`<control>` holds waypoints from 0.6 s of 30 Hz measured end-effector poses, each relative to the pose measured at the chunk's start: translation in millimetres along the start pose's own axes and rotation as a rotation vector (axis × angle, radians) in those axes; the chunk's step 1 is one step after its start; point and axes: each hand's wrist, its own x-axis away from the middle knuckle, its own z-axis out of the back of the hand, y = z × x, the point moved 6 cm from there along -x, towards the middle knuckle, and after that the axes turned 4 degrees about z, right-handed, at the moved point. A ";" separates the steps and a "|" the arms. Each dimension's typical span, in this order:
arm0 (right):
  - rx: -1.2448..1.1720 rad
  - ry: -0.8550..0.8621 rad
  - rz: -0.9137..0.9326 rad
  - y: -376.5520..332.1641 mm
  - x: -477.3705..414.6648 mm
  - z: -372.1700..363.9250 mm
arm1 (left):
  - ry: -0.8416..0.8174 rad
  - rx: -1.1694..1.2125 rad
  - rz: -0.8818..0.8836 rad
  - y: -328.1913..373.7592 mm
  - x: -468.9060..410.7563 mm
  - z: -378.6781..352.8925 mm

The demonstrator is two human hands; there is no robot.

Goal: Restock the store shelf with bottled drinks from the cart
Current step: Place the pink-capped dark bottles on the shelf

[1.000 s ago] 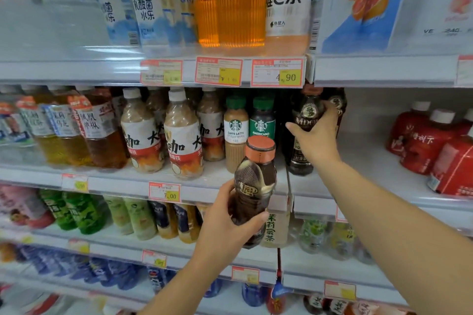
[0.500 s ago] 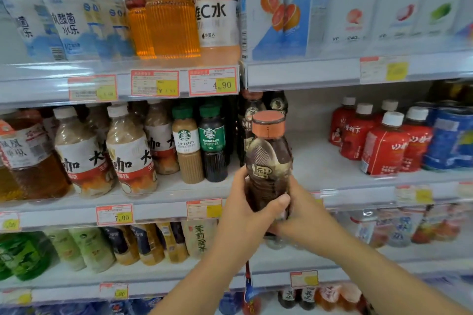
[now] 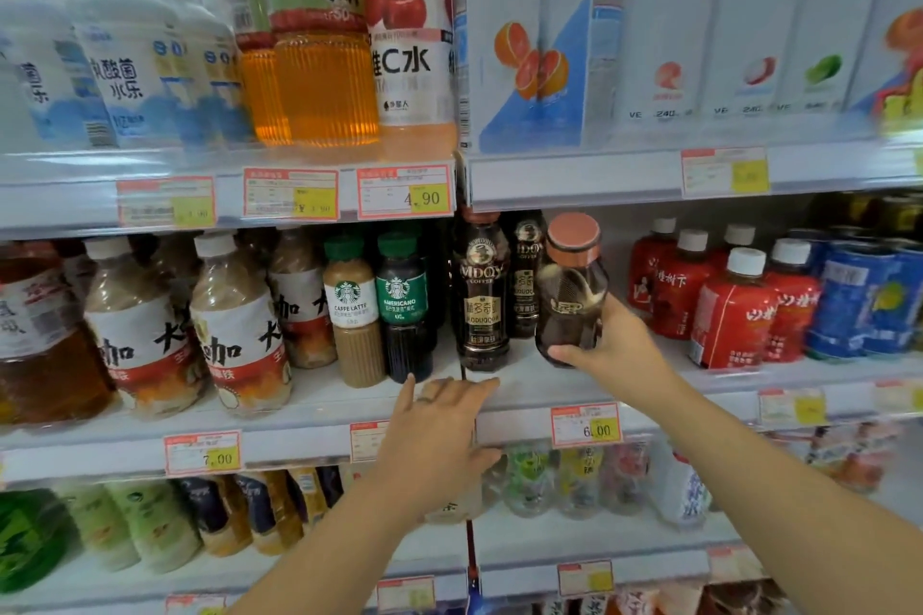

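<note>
A dark coffee bottle with an orange cap (image 3: 569, 284) is gripped low on its body by my right hand (image 3: 612, 347), tilted slightly and just above the middle shelf (image 3: 574, 387). It is right of two dark MDQ coffee bottles (image 3: 482, 289) standing on that shelf. My left hand (image 3: 439, 429) holds nothing, its fingers straight and resting on the shelf's front edge below the Starbucks bottles (image 3: 377, 304).
Red bottles (image 3: 731, 309) and blue cans (image 3: 869, 299) stand to the right on the same shelf, with a bare gap between them and the coffee bottles. Milk-tea bottles (image 3: 234, 324) fill the left. Shelves above and below are stocked; price tags line the edges.
The bottle passed from my left hand to my right hand and moved up and right to the shelf gap. My left hand let go and dropped to the shelf edge.
</note>
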 end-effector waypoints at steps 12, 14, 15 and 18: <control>0.152 0.088 -0.209 25.8 -23.1 -23.4 | 0.027 -0.093 -0.047 -2.1 2.0 -1.7; 0.115 0.099 -0.222 24.2 -21.2 -24.7 | 0.029 -0.088 -0.051 -2.6 2.0 -1.8; 0.047 0.072 -0.227 23.6 -20.0 -24.4 | 0.029 -0.087 -0.054 -2.8 1.6 -2.1; -0.058 -0.081 -0.218 22.9 -18.5 -21.4 | 0.028 -0.085 -0.055 -2.9 0.7 -2.5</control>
